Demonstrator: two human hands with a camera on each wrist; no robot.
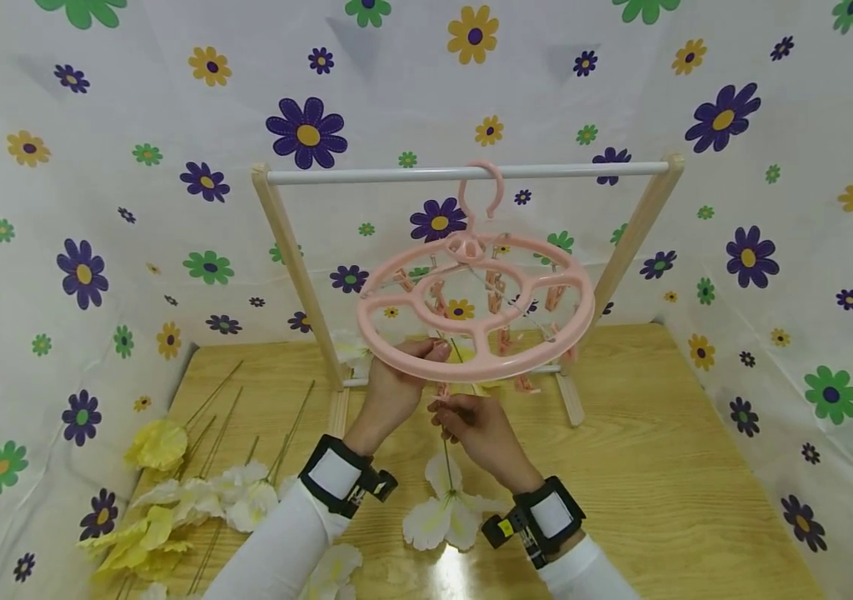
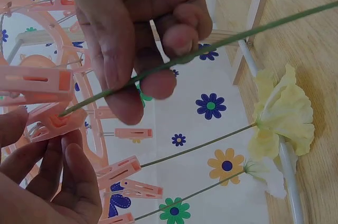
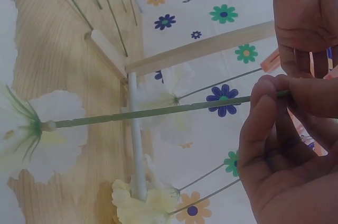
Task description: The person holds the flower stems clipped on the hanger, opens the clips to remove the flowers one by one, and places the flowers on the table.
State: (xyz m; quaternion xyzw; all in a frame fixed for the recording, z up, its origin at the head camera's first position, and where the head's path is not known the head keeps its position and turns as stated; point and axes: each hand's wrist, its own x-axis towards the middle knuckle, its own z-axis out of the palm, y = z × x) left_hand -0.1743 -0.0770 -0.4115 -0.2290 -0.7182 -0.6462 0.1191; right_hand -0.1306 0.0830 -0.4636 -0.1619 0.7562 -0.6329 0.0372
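A white artificial flower [image 1: 437, 521] hangs bloom down on its green stem [image 3: 158, 111]. My right hand [image 1: 481, 433] pinches that stem near its top end. Just above it, my left hand [image 1: 400, 379] reaches under the front rim of a round pink clip hanger [image 1: 494, 367]. In the left wrist view, the left fingers [image 2: 79, 174] pinch a pink clothespin [image 2: 55, 123], and the stem's end lies at its jaws. Other clothespins hold a yellow flower [image 2: 285, 121] and a white flower [image 2: 266, 176], both hanging by their stems.
The hanger hooks over the white bar [image 1: 381, 176] of a wooden-legged rack [image 1: 287, 250]. Loose yellow flowers [image 1: 158, 444] and white flowers [image 1: 246, 496] lie on the left of the wooden table [image 1: 666, 467]. A flower-print sheet [image 1: 809, 275] surrounds the table.
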